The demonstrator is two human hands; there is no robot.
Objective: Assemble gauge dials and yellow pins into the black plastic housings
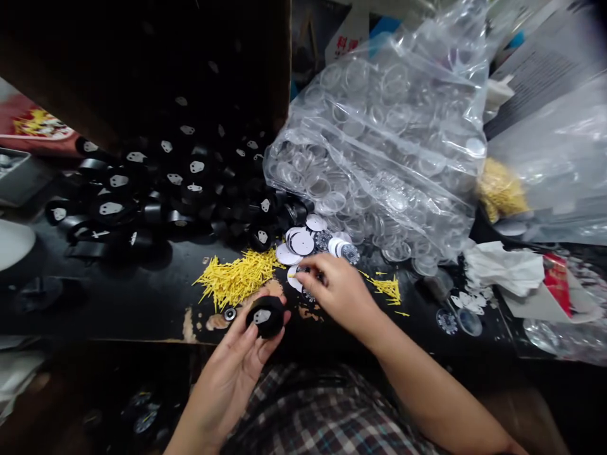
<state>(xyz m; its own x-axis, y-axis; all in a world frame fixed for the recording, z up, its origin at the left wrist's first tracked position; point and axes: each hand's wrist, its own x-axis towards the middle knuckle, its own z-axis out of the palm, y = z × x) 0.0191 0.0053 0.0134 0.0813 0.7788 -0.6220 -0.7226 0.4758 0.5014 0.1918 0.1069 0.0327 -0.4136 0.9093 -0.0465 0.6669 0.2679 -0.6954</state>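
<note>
My left hand (241,347) holds a round black part (266,318) with a grey plate on its face, the fingers wrapped round its edge near the front of the table. To the right, my right hand (332,284) is pinched over the white discs (300,242); a small yellow piece (293,275) shows at its fingertips. A heap of yellow pointers (234,278) lies just beyond my left hand. Some dark printed dials (349,254) sit among the white discs, partly hidden by my right hand.
Many black parts (111,207) are piled at the back left, below a dark box. A clear bag (379,145) of transparent round covers stands at the back right. Further right are a small yellow pile (389,289), white tissue (505,268) and a bag of yellow pieces (501,189).
</note>
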